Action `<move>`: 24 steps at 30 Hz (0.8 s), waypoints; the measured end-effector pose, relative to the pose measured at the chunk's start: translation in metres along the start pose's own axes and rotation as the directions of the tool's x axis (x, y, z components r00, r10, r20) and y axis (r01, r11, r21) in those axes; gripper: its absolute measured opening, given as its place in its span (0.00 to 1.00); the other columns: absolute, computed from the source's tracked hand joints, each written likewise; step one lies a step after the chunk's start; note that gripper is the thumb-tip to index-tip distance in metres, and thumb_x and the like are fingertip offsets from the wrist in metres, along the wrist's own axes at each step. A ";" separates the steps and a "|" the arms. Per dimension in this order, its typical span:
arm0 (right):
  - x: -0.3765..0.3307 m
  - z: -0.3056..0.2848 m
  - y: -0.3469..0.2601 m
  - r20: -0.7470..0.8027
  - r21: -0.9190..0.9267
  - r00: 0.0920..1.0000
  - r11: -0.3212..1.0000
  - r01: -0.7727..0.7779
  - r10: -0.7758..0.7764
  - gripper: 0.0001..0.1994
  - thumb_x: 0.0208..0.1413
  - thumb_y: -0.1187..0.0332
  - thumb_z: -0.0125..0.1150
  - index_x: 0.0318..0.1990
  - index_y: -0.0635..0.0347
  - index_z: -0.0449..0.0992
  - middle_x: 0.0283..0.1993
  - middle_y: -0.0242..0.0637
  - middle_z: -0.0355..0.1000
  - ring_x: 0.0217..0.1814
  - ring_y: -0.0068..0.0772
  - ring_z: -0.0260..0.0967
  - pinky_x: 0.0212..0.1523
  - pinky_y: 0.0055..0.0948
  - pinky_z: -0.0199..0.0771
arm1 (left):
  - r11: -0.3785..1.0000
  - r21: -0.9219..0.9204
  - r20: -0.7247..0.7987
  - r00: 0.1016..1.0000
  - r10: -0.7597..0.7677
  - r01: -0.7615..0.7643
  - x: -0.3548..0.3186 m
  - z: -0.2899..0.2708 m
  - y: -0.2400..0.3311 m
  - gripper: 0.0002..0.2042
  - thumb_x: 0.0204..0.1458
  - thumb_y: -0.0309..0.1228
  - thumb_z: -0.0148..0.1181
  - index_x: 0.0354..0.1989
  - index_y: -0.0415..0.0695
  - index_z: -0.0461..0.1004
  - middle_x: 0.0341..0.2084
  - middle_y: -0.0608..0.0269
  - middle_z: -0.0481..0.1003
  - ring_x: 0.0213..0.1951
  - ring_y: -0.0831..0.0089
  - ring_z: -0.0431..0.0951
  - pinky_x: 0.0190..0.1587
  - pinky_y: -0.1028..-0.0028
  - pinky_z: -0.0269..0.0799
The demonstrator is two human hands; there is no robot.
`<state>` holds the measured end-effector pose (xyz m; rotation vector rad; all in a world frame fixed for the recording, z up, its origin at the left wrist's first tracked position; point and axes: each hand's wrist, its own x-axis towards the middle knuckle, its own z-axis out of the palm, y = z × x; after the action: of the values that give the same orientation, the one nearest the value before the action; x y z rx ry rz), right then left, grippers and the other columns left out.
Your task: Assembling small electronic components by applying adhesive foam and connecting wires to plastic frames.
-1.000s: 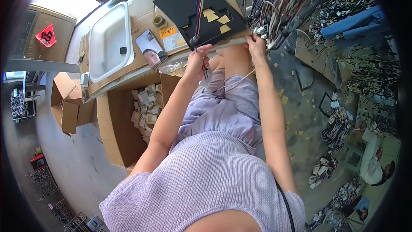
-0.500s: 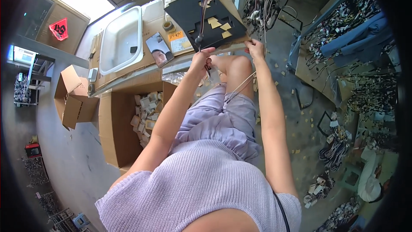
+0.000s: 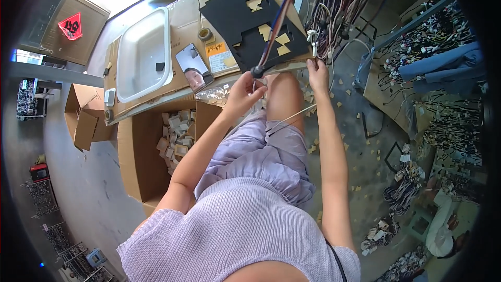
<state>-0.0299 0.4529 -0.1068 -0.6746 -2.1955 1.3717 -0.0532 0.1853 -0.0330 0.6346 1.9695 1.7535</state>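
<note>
My left hand (image 3: pixel 246 94) is closed around the lower part of a wire harness (image 3: pixel 275 31), just under its dark round grommet (image 3: pixel 257 72). From there the red, blue and white wires rise to the upper right over a black board (image 3: pixel 255 15). My right hand (image 3: pixel 319 77) is closed at the table's right corner, its fingertips beside a small white connector (image 3: pixel 314 48); what they pinch is too small to make out. A thin pale wire (image 3: pixel 292 117) crosses my lap and passes at my right wrist.
On the cardboard-covered table are a white tub (image 3: pixel 121 68), a phone (image 3: pixel 194 68), a tape roll (image 3: pixel 205 34) and an orange-white label (image 3: pixel 220 56). Below, a carton (image 3: pixel 131 151) holds white pieces. Wire bundles (image 3: pixel 342 5) hang at the right; yellowish scraps (image 3: pixel 339 104) litter the floor.
The harness's upper end has swung to the right, and the grommet is lower and further right. My left hand has lowered slightly with it. My right hand has shifted slightly right and down.
</note>
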 end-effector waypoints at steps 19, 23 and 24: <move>-0.109 -0.080 -0.077 -0.261 -0.039 0.951 0.986 0.162 -0.166 0.13 0.57 0.72 0.61 0.49 0.64 0.72 0.45 0.38 0.69 0.36 0.22 0.68 0.29 0.20 0.70 | 0.992 0.063 -0.330 0.935 0.128 -0.113 -0.024 -0.007 -0.032 0.11 0.58 0.19 0.46 0.49 0.41 0.64 0.30 0.64 0.70 0.32 0.79 0.69 0.34 0.78 0.68; -0.089 -0.070 -0.063 -0.101 0.189 0.995 0.982 0.019 0.000 0.16 0.57 0.67 0.64 0.49 0.65 0.70 0.40 0.34 0.71 0.29 0.17 0.67 0.25 0.16 0.67 | 0.967 0.235 -0.425 0.884 0.195 -0.100 -0.040 -0.042 -0.019 0.05 0.64 0.28 0.45 0.42 0.41 0.66 0.21 0.73 0.64 0.23 0.86 0.62 0.25 0.83 0.59; -0.086 -0.069 -0.060 0.018 0.299 0.998 0.952 -0.062 0.059 0.15 0.57 0.67 0.64 0.48 0.65 0.71 0.38 0.32 0.72 0.26 0.16 0.66 0.25 0.15 0.67 | 0.965 0.245 -0.391 0.901 0.186 -0.092 -0.045 -0.049 -0.019 0.05 0.63 0.27 0.46 0.42 0.41 0.67 0.22 0.72 0.66 0.24 0.86 0.63 0.26 0.83 0.60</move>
<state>0.0692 0.4235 -0.0356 -0.6259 -1.9283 1.6964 -0.0470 0.1178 -0.0459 0.5173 2.4902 1.8903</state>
